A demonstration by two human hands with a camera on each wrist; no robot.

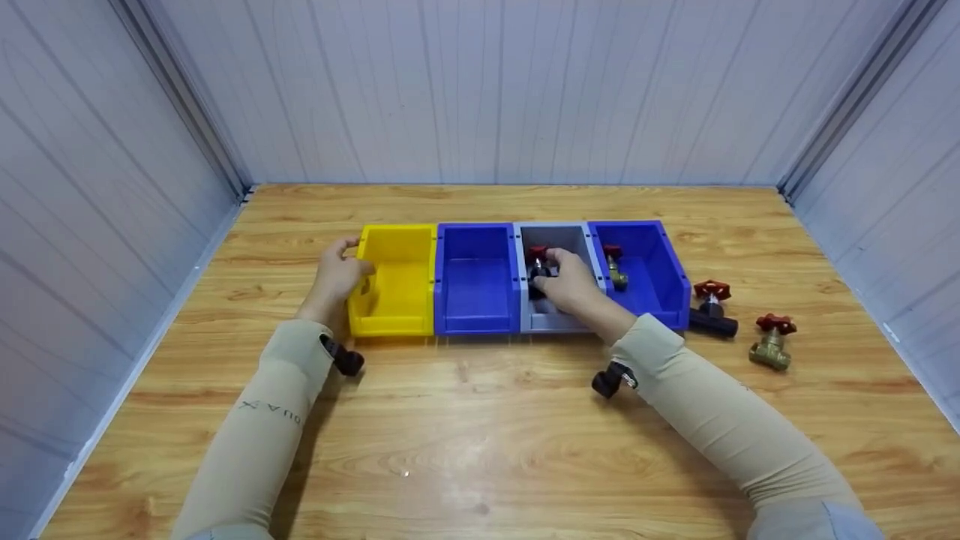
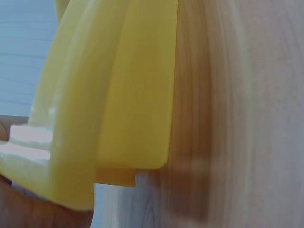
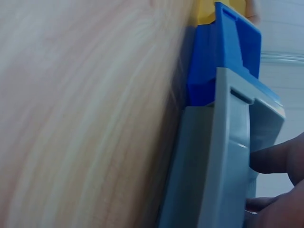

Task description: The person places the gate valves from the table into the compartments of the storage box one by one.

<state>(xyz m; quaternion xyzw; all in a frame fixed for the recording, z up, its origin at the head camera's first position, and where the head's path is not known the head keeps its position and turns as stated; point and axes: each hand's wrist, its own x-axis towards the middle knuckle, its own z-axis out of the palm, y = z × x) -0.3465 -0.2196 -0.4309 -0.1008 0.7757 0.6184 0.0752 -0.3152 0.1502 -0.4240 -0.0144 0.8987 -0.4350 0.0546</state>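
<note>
Four bins stand joined in a row: a yellow bin (image 1: 397,326), a blue bin (image 1: 478,322), a grey bin (image 1: 555,322) and another blue bin (image 1: 666,277). My left hand (image 1: 337,274) grips the left wall of the yellow bin, thumb inside and fingers outside. Reaching into the grey bin, my right hand (image 1: 574,283) pinches a black valve with a red handwheel (image 1: 538,253); the hand hides part of it. In the right wrist view the thumb and fingers (image 3: 270,159) pass behind the grey bin's front lip. A brass valve (image 1: 615,270) leans inside the right blue bin.
Right of the row, a black valve with a red handwheel (image 1: 712,319) lies against the end bin. Farther right on the wooden table (image 1: 465,435) is a brass valve with a red handwheel (image 1: 772,349). Pale panel walls (image 1: 495,90) close off the back and both sides.
</note>
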